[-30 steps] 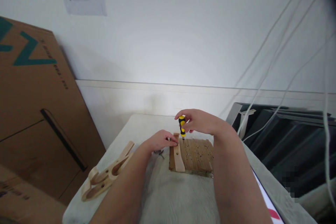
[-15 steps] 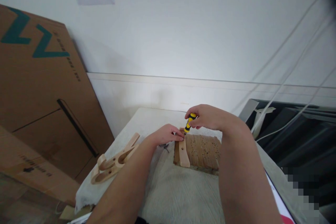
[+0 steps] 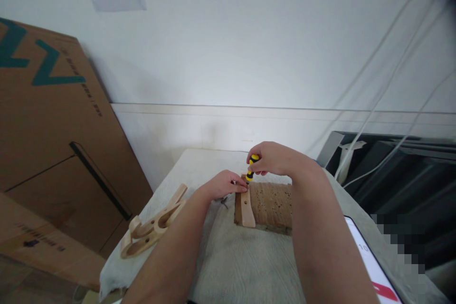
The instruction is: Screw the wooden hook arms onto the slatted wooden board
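My right hand (image 3: 269, 157) is closed round a short yellow-and-black screwdriver (image 3: 252, 165), held at a slant with its tip down. The tip meets the upper part of a pale wooden hook (image 3: 246, 211) with a dark hole in it. That hook lies along the left end of a brown wooden board (image 3: 270, 204) dotted with many small holes. My left hand (image 3: 228, 184) has thumb and fingers brought together on the hook, beside the screwdriver tip. Whether a screw sits under the tip is hidden by the fingertips.
Several more pale wooden hooks (image 3: 153, 228) lie at the left on the cloth-covered table (image 3: 228, 266). Small dark screws (image 3: 223, 202) lie beside the board. A phone or tablet (image 3: 366, 256) sits at the right edge. A large cardboard box (image 3: 53, 128) stands left.
The view has shifted slightly, showing more of the lit screen at the right. The screwdriver stands a little more upright. Both hands keep their places at the hook.
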Tool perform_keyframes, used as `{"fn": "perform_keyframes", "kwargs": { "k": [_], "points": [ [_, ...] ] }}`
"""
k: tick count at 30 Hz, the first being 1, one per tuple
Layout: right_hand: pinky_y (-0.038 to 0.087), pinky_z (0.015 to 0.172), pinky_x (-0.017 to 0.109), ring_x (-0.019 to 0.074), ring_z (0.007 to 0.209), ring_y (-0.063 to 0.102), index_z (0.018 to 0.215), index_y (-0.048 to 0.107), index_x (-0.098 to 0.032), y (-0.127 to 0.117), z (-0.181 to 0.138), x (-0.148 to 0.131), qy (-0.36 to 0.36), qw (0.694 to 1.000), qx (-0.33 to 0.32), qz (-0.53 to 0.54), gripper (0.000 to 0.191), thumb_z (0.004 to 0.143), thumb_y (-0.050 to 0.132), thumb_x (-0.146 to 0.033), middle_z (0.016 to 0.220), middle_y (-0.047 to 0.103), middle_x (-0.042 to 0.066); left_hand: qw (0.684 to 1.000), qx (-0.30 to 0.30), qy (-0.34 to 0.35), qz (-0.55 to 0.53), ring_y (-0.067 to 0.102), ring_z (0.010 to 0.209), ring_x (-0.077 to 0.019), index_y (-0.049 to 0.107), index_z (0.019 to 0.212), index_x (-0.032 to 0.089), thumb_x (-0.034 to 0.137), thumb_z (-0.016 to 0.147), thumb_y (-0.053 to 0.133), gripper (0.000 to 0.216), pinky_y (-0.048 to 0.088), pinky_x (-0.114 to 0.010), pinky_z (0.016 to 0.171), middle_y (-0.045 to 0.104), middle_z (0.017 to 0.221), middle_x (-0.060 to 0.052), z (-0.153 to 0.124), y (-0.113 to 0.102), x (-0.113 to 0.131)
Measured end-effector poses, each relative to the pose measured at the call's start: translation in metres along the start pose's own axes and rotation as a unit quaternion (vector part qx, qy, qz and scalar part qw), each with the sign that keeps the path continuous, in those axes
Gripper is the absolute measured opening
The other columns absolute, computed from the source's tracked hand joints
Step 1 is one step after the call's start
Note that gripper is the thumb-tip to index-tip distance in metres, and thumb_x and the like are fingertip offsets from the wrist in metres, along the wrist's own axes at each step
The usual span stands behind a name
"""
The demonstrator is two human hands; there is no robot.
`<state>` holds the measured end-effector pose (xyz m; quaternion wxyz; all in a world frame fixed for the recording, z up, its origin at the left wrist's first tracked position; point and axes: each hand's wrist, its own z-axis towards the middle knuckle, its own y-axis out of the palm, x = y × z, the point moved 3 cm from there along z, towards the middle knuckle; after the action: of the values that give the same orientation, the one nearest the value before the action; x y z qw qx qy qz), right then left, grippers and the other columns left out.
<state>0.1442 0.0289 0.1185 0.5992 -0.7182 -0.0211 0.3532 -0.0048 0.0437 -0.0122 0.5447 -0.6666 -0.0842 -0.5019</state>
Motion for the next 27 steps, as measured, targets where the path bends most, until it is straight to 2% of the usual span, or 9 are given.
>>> {"fn": "perform_keyframes", "kwargs": {
  "k": [4, 6, 9, 10, 12, 15, 17, 22, 27],
  "points": [
    [0.042, 0.05, 0.028, 0.0173, 0.053, 0.06, 0.082, 0.071, -0.017, 0.0012, 0.0028, 0.0012, 0.01, 1.0, 0.006, -0.01, 0.019, 0.073, 0.061, -0.031, 0.065, 0.068, 0.007, 1.0, 0.002, -0.007, -0.003, 0.059, 0.075, -0.013, 0.073, 0.093, 0.018, 0.035, 0.078, 0.061, 0.026, 0.039, -0.02, 0.068, 0.071, 0.09, -0.002, 0.0008, 0.0001, -0.0012],
    [0.044, 0.058, 0.03, 0.0204, 0.063, 0.063, 0.082, 0.072, -0.018, 0.0007, 0.0035, 0.0018, 0.001, 0.999, 0.028, -0.034, 0.025, 0.077, 0.058, -0.038, 0.073, 0.07, 0.009, 1.0, 0.003, -0.006, 0.0, 0.058, 0.073, -0.0126, 0.073, 0.094, 0.018, 0.035, 0.078, 0.06, 0.027, 0.038, -0.02, 0.066, 0.071, 0.088, -0.002, 0.0007, -0.0006, -0.0004],
    [0.045, 0.071, 0.032, 0.024, 0.082, 0.064, 0.088, 0.072, -0.018, 0.0, 0.0034, 0.0032, -0.008, 0.997, 0.058, -0.051, 0.026, 0.077, 0.058, -0.037, 0.093, 0.07, 0.011, 1.0, 0.005, -0.012, 0.01, 0.056, 0.07, -0.0121, 0.073, 0.094, 0.017, 0.035, 0.079, 0.06, 0.027, 0.037, -0.021, 0.064, 0.071, 0.085, -0.002, 0.0002, -0.0016, 0.0017],
    [0.045, 0.071, 0.032, 0.0235, 0.082, 0.064, 0.094, 0.071, -0.018, -0.0001, 0.0033, 0.0034, -0.009, 0.997, 0.06, -0.051, 0.027, 0.076, 0.059, -0.035, 0.097, 0.069, 0.011, 1.0, 0.006, -0.013, 0.01, 0.056, 0.07, -0.012, 0.073, 0.093, 0.016, 0.035, 0.079, 0.059, 0.027, 0.037, -0.021, 0.063, 0.071, 0.084, -0.002, 0.0001, -0.0018, 0.0025],
    [0.045, 0.063, 0.03, 0.0195, 0.069, 0.063, 0.105, 0.067, -0.018, 0.0008, 0.0037, 0.0022, -0.013, 0.998, 0.048, -0.045, 0.031, 0.077, 0.058, -0.031, 0.094, 0.069, 0.01, 1.0, 0.01, -0.012, 0.004, 0.056, 0.07, -0.012, 0.073, 0.093, 0.015, 0.033, 0.079, 0.06, 0.027, 0.037, -0.021, 0.064, 0.071, 0.085, -0.003, 0.0, -0.0019, 0.0039],
    [0.04, 0.048, 0.027, 0.0135, 0.047, 0.055, 0.098, 0.067, -0.017, 0.0028, 0.0062, -0.0014, -0.013, 0.999, 0.02, -0.033, 0.026, 0.078, 0.054, -0.028, 0.077, 0.068, 0.007, 1.0, 0.013, -0.002, -0.01, 0.058, 0.074, -0.0127, 0.073, 0.092, 0.014, 0.032, 0.078, 0.06, 0.025, 0.039, -0.021, 0.067, 0.071, 0.088, -0.003, 0.0007, -0.0012, 0.004],
    [0.041, 0.049, 0.026, 0.014, 0.049, 0.056, 0.095, 0.068, -0.015, 0.003, 0.0078, -0.0032, -0.013, 0.999, 0.02, -0.037, 0.027, 0.078, 0.054, -0.028, 0.073, 0.068, 0.006, 1.0, 0.01, 0.003, -0.019, 0.059, 0.078, -0.0135, 0.072, 0.091, 0.013, 0.031, 0.078, 0.06, 0.025, 0.04, -0.021, 0.07, 0.071, 0.089, -0.004, 0.0018, -0.0002, 0.002],
    [0.046, 0.068, 0.025, 0.0172, 0.077, 0.064, 0.131, 0.05, -0.011, 0.0016, 0.0051, -0.0012, -0.059, 0.998, -0.005, -0.035, 0.056, 0.075, 0.05, -0.016, 0.093, 0.071, 0.01, 1.0, 0.003, 0.002, -0.031, 0.06, 0.081, -0.0145, 0.072, 0.09, 0.013, 0.033, 0.079, 0.059, 0.027, 0.041, -0.023, 0.074, 0.071, 0.089, -0.004, 0.0032, 0.0014, -0.0012],
    [0.045, 0.054, 0.024, 0.0143, 0.06, 0.06, 0.118, 0.059, -0.013, -0.0006, 0.002, 0.0055, -0.021, 0.999, -0.027, 0.012, 0.042, 0.081, 0.051, -0.029, 0.08, 0.07, 0.009, 1.0, 0.01, -0.008, -0.024, 0.059, 0.077, -0.0135, 0.071, 0.09, 0.013, 0.03, 0.078, 0.059, 0.025, 0.042, -0.022, 0.072, 0.07, 0.087, -0.004, 0.0019, 0.0018, 0.0033]
  ]
}}
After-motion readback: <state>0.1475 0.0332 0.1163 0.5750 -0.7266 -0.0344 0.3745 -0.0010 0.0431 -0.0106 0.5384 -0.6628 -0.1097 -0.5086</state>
